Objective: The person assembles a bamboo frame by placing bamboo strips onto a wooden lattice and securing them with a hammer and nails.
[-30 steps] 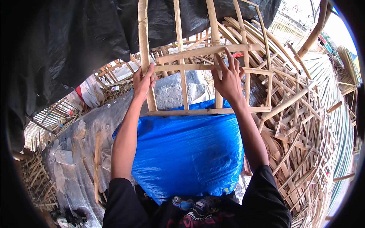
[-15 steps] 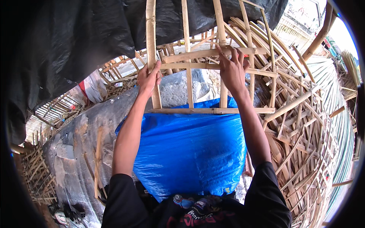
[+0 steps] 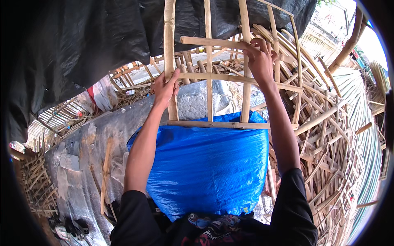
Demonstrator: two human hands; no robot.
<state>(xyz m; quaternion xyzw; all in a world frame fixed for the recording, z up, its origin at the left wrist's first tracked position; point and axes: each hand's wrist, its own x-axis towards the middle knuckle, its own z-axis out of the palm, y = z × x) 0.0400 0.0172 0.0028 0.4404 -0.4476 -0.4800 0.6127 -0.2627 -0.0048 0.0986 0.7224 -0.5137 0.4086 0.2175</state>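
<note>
There is a pale-tan gridded bamboo frame (image 3: 230, 78); a bright-blue draped plastic sheet (image 3: 209, 168); a black hanging plastic tarpaulin (image 3: 94, 45).

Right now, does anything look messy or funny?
Yes, the stick pile on the right: its pieces cross every which way, a real tangle, unlike the tidy bars of the frame in the left hand.

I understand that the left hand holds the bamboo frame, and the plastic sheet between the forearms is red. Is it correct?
Not fully: the head view shows that the plastic sheet between the forearms is blue, not red. The left hand does hold the bamboo frame.
</note>
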